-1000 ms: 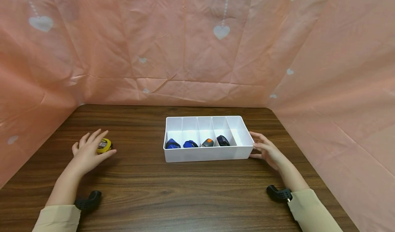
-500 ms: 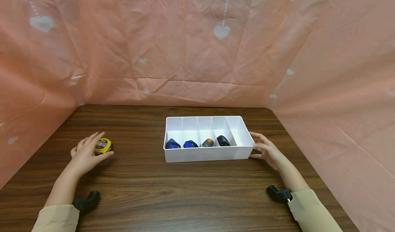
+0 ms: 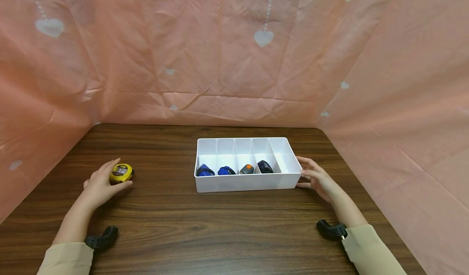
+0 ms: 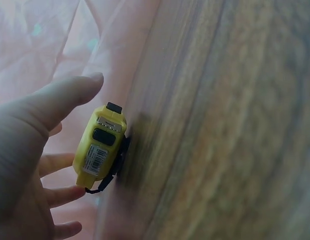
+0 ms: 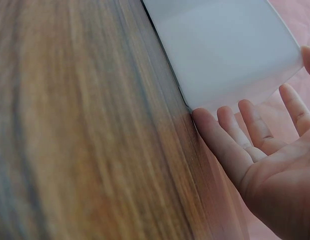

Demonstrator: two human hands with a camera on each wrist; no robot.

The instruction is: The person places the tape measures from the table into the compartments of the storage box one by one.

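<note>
From the head view, the left hand (image 3: 98, 185) lay on the wooden table (image 3: 205, 222) at the left, its fingers and thumb curled around a yellow tape measure (image 3: 121, 173) and grasping it from behind. The tape measure sat on the table, well apart from the white tray (image 3: 249, 182) in the middle. The right hand (image 3: 318, 179) rested against the right end of the tray, fingers straight and relaxed, touching its wall. The tray had five compartments; four held small tape measures, two blue (image 3: 204, 171), one grey with orange (image 3: 246, 169) and one dark (image 3: 264, 167), and the rightmost compartment showed only white. Pink cloth with white hearts (image 3: 234, 63) hung behind and at both sides.

From the left wrist view, the yellow tape measure (image 4: 100, 147) stood against the table, with the thumb (image 4: 64, 95) above it and the fingertips (image 4: 64, 195) touching it below.

From the right wrist view, the right hand (image 5: 265, 160) lay flat beside the tray's white wall (image 5: 225, 55), fingers (image 5: 222, 145) stretched out and touching its corner.
</note>
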